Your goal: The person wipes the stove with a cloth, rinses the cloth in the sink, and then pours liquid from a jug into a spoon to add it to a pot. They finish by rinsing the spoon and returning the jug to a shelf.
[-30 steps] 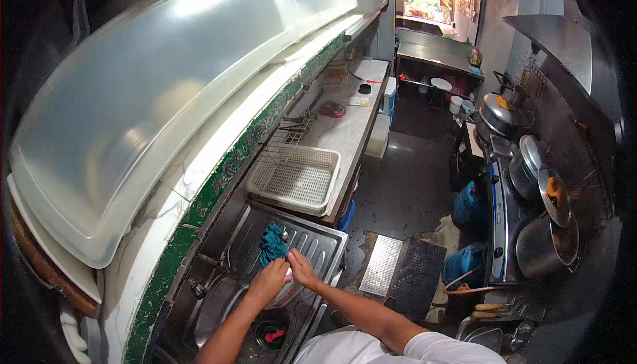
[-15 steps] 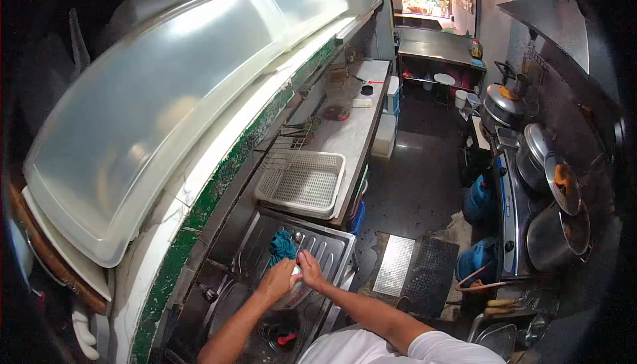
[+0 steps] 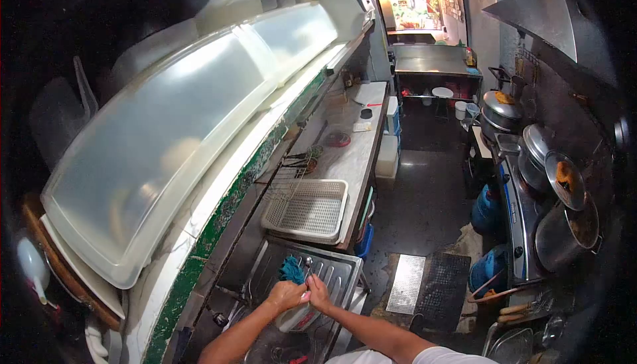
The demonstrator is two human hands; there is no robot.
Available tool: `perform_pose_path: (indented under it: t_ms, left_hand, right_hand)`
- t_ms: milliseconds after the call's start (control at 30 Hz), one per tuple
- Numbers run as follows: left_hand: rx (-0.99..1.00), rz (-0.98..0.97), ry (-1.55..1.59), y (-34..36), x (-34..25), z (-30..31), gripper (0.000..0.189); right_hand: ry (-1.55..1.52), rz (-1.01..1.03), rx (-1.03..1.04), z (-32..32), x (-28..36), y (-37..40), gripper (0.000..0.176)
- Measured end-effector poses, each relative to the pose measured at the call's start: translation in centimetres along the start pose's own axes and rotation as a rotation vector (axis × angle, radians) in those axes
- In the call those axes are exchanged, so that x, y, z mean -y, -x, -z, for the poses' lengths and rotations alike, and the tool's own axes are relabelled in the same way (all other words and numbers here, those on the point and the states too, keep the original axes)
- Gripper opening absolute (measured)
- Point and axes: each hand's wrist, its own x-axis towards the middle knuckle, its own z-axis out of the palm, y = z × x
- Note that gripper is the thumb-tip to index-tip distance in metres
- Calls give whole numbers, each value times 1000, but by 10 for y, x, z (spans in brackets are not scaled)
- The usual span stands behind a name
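The pale bowl (image 3: 296, 316) sits at the near end of the steel bench (image 3: 340, 272), probably kept over the metal so it can drip. The left hand (image 3: 285, 294) has its fingers curled over the bowl's far rim. The right hand (image 3: 319, 295) grips the bowl's right edge. A teal cloth (image 3: 290, 269) lies just beyond, and a white basket (image 3: 306, 210) sits farther off.
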Motion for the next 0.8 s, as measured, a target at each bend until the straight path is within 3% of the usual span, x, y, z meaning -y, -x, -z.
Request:
perform_pose_path:
  t_ms: [33,100,133,167,200,267,300,333,367,400,433,467,500,567,700,800]
  left_hand:
    - [-3,0,-5,-1,-4,0,40]
    - [-86,214,48,7,-11,-16,46]
    - [-27,337,40,6,-16,-19,59]
    - [-25,335,29,4,-16,-21,59]
    - [49,438,-38,7,-19,-17,66]
    - [250,623,-10,4,-43,23,77]
    - [255,613,-12,6,-51,39,77]
    - [125,524,-7,8,-56,50,67]
    - [-4,435,-2,11,-58,55,57]
    - [1,432,-1,16,-58,57,57]
    - [-64,291,210,22,-57,56,44]
    - [-133,149,422,28,-56,53,34]
    - [-134,154,430,36,-52,44,34]
    - [-131,87,390,45,-44,21,28]
    - [-209,278,718,44,-51,22,29]
    - [-219,303,399,39,-36,2,27]
  right_hand:
    - [-2,6,0,0,-2,-2,32]
    - [112,14,-71,-1,14,4,31]
    - [105,17,-70,-1,24,7,31]
    - [-26,-50,-47,-1,34,10,30]
    - [-158,-121,-28,-3,43,14,29]
    - [-77,-67,-26,-2,52,17,28]
    - [18,-15,-10,1,53,18,27]
    - [19,-18,-18,2,38,16,27]
    - [249,198,-36,0,6,11,26]
    - [479,413,-50,-1,-13,10,26]
    - [483,408,-48,6,2,12,26]
    - [339,258,8,18,15,13,26]
    - [197,107,65,31,26,14,26]
    - [402,143,90,69,19,15,28]
    - [410,-78,90,168,33,51,33]
    - [634,-146,70,259,21,96,32]
